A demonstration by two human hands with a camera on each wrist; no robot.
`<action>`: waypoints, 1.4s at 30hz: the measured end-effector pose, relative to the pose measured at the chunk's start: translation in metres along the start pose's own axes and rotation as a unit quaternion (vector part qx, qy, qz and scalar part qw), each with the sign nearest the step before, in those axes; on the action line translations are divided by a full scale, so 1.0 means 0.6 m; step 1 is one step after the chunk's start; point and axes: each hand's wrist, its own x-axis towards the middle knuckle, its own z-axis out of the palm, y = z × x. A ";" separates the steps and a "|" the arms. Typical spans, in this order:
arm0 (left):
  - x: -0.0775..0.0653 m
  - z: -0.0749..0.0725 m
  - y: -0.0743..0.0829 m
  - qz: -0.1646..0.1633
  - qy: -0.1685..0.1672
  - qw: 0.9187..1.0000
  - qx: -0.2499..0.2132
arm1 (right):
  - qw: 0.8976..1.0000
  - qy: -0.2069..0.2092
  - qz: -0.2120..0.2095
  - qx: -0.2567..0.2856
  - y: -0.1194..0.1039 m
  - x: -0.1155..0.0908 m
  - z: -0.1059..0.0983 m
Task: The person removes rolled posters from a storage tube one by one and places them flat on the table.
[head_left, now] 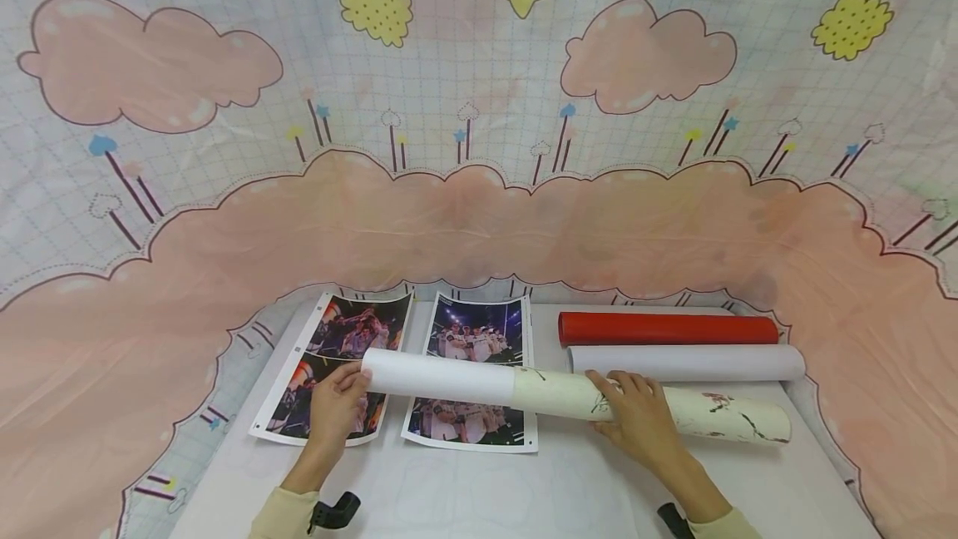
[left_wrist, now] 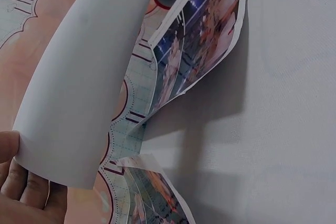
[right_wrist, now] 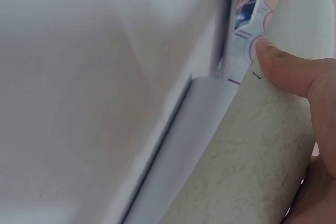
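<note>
A long paper roll slants across the table, plain white on its left part. Its right part is a cream paper roll with dark and reddish painted marks. Whether the white part slides inside the cream one or both are a single piece, I cannot tell. My left hand pinches the rim of the white end between thumb and fingers. Around the cream part, near its middle, my right hand holds on, its thumb lying along the paper in the right wrist view. The roll hangs over two photo prints.
Two photo prints, a left one and a right one with curling edges, lie on the white table. Behind the right hand lie a red roll and a white roll. A patterned cloth hangs behind.
</note>
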 end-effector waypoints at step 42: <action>0.015 -0.050 0.030 0.057 0.039 0.996 -0.049 | 0.999 0.000 0.032 0.014 0.020 -0.008 -0.016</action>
